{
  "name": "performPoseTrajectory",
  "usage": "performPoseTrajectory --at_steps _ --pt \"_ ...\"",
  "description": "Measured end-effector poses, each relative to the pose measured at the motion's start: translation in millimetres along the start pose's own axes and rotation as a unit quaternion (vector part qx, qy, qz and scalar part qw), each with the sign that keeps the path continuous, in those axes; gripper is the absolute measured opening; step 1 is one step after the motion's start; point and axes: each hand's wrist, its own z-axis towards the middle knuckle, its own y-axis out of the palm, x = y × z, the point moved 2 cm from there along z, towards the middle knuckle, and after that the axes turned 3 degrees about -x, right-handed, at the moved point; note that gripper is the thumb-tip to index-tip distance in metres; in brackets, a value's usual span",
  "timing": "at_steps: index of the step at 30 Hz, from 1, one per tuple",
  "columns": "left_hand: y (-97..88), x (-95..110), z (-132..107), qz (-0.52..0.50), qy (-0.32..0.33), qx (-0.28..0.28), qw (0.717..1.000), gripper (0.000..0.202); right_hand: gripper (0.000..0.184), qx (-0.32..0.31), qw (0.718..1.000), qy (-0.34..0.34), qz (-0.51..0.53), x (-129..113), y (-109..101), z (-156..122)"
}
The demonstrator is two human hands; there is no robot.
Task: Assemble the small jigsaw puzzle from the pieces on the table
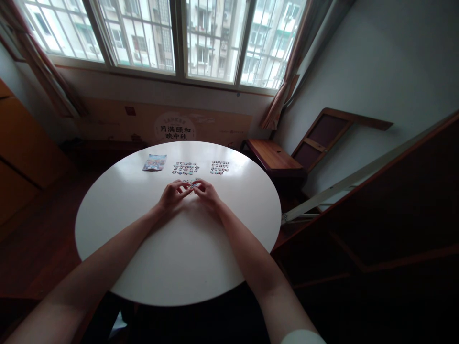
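Note:
My left hand (173,194) and my right hand (207,192) meet above the round white table (179,267), fingers curled and fingertips close together. Small jigsaw puzzle pieces (193,185) show between the fingertips; both hands are closed on them, partly covering them. Just beyond lies a loose group of puzzle pieces (185,168) in rough rows. To its right, another group of pieces (220,167) sits in a tidier block. A colourful picture sheet or packet (155,162) lies flat at the far left of the tabletop.
Behind the table, a long printed panel (215,122) stands under the barred windows (211,38). A wooden bench or stool (274,154) stands at the far right, near a wooden frame (319,138) against the wall. Dark wooden furniture (376,229) rises on the right.

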Motion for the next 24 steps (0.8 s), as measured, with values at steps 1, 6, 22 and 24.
performPoseTrajectory --at_steps 1,6,22,24 --pt "0.1 -0.3 0.1 0.002 -0.002 -0.002 1.000 0.035 0.027 0.000 1.000 0.000 0.002 -0.1 0.2 0.0" --pt "0.7 -0.3 0.2 0.005 -0.012 -0.008 1.000 0.038 0.024 -0.001 1.000 0.004 0.007 -1.7 0.5 -0.2" --pt "1.1 -1.0 -0.5 0.007 -0.012 -0.002 1.000 0.036 0.023 -0.004 1.000 -0.004 0.015 -1.0 0.7 -0.3" --pt "0.9 -0.9 -0.7 0.006 -0.014 -0.004 1.000 0.035 0.024 -0.004 1.000 -0.001 0.015 -0.4 1.0 0.0"
